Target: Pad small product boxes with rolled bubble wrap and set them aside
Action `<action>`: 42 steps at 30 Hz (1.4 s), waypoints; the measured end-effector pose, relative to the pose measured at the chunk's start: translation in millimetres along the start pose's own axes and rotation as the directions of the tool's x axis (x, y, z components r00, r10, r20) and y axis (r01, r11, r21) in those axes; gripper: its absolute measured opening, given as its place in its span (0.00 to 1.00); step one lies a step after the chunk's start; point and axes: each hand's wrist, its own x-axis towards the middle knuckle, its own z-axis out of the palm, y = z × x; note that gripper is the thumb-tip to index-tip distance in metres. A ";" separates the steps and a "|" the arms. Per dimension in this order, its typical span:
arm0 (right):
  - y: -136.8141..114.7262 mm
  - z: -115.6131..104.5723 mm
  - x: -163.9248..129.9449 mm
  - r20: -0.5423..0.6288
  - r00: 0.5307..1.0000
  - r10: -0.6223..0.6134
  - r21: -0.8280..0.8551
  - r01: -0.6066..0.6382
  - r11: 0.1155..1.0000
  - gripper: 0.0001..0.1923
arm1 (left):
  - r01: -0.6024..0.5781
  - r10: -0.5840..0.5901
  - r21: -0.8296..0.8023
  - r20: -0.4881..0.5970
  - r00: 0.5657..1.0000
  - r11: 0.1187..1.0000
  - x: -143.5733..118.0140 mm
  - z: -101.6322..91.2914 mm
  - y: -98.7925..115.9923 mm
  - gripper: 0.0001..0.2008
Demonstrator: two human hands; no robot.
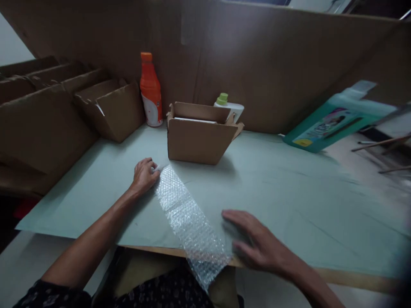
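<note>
A strip of clear bubble wrap (188, 216) lies diagonally on the pale green table (289, 192), its near end hanging over the front edge. My left hand (144, 174) pinches the strip's far corner, fingers curled on it. My right hand (257, 244) hovers flat with fingers spread just right of the strip's near end, holding nothing. Just beyond the strip stands a small open cardboard box (199, 137) with something white inside.
An orange bottle (150, 92) and a white bottle with a green cap (228, 106) stand behind the box. Open cardboard boxes (109, 107) line the left side. A teal jug (337, 117) lies tilted at the right. Cardboard walls close off the back.
</note>
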 end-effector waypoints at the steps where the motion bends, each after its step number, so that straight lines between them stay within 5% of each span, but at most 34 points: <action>1: -8.9 8.8 -18.0 0.050 0.997 -0.060 -0.108 0.065 0.992 0.35 | -0.011 0.011 -0.012 -0.004 1.000 1.000 -0.7 1.3 1.7 0.05; 4: -24.2 40.3 -49.0 0.054 0.986 -0.155 -0.376 0.164 0.912 0.44 | -0.042 0.041 -0.043 -0.024 0.999 0.998 -4.8 2.8 9.2 0.06; 7: -26.8 62.4 -49.2 -0.045 0.958 -0.282 -0.498 0.223 0.838 0.32 | -0.085 0.084 -0.073 -0.020 0.996 0.994 -10.0 2.3 20.0 0.08; 16: -50.8 99.3 -42.0 -0.273 0.783 -0.558 -0.229 0.511 0.829 0.14 | -0.262 0.274 -0.132 0.084 0.958 0.956 -6.6 18.3 69.8 0.12; 22: -83.2 99.0 -28.2 -0.198 0.902 -0.383 0.094 0.407 0.909 0.13 | -0.274 0.284 -0.117 0.086 0.955 0.955 -16.9 25.5 84.4 0.25; 25: -96.1 83.8 -15.0 -0.136 0.961 -0.240 0.196 0.263 0.945 0.09 | -0.201 0.238 -0.232 0.144 0.960 0.952 -41.3 -7.2 73.1 0.21; 28: -96.2 70.4 9.7 -0.127 0.990 -0.068 0.250 0.098 0.963 0.08 | 0.024 0.203 -0.488 0.406 0.891 0.872 -75.6 -45.5 60.5 0.22; 31: -81.1 67.0 45.1 -0.160 0.987 0.029 0.264 0.014 0.964 0.07 | 0.140 0.208 -0.549 0.524 0.826 0.824 -106.8 -58.1 54.5 0.29; 35: -53.4 77.9 80.7 -0.250 0.968 0.024 0.094 -0.001 0.996 0.07 | 0.100 0.107 -0.407 0.456 0.884 0.908 -125.2 -33.2 52.3 0.31; 39: -44.4 86.4 72.4 -0.425 0.900 -0.099 -0.165 0.030 0.986 0.16 | -0.037 0.112 -0.217 0.342 0.933 0.975 -125.7 -10.1 48.4 0.31; 42: -56.4 87.4 46.8 -0.433 0.875 -0.218 -0.219 0.133 0.967 0.18 | -0.123 0.157 -0.127 0.307 0.939 0.984 -127.3 -6.1 45.3 0.31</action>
